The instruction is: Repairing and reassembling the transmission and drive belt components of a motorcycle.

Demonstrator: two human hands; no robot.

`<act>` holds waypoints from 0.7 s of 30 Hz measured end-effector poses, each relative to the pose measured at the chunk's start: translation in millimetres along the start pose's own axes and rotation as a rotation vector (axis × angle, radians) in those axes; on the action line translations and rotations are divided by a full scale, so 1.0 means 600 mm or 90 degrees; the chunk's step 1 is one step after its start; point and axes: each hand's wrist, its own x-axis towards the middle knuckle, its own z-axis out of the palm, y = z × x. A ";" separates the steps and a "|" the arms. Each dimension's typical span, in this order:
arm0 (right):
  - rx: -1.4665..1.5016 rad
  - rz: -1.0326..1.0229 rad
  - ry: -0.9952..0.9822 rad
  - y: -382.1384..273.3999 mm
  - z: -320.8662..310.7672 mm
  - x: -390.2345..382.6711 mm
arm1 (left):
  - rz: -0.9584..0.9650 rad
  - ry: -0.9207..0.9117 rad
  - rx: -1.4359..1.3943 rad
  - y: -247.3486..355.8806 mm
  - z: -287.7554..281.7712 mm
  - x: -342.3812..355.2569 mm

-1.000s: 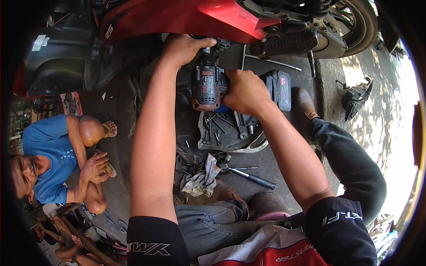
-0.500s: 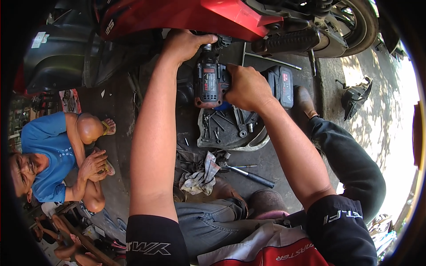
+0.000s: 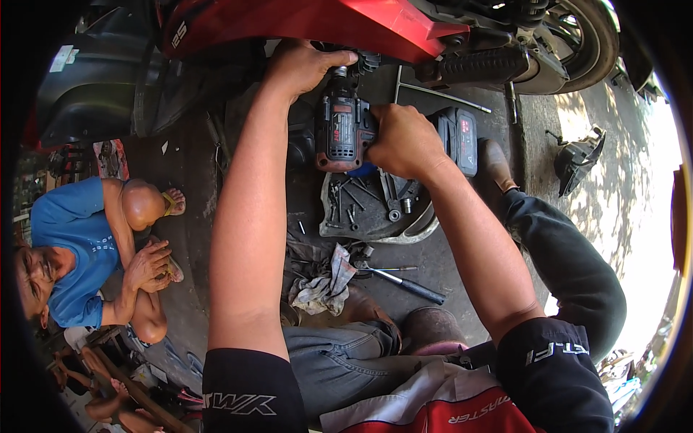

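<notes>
I am gripping a power drill (image 3: 341,133) with my right hand (image 3: 408,143), the fingers wrapping closed around its handle and their tips hiding from view. The drill's body is sitting just left of those fingers, its nose pointing away from me toward a red motorbike panel (image 3: 310,25), and its battery (image 3: 457,141) is jutting out to the right of the knuckles. My left hand (image 3: 297,72) is reaching in at the lower edge of that panel, ahead and to the left of the right-hand fingers. Its thumb is stretching sideways beside the metal socket (image 3: 340,72) on the drill's nose; the other fingers are disappearing under the bike, so I cannot tell whether they are holding anything. Ahead and right of the right-hand fingers, a metal rod (image 3: 447,99) is lying on the floor. Nearer to me than those fingers, a dark tray (image 3: 413,237) is carrying a spanner (image 3: 391,196) and small metal pieces. Even closer, a crumpled rag (image 3: 323,285) is resting beside a black-handled wrench (image 3: 419,289). Well left of both hands, a person in a blue shirt (image 3: 72,249) is sitting low with knees bending
</notes>
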 end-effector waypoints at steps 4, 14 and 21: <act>-0.006 0.002 0.001 -0.006 -0.004 -0.002 | -0.009 -0.004 0.008 -0.009 -0.005 0.007; -0.034 0.023 0.009 -0.003 0.003 -0.002 | -0.025 -0.003 -0.034 -0.006 -0.001 0.005; -0.038 0.000 0.005 -0.003 0.008 0.001 | -0.003 0.014 -0.032 -0.021 0.002 0.007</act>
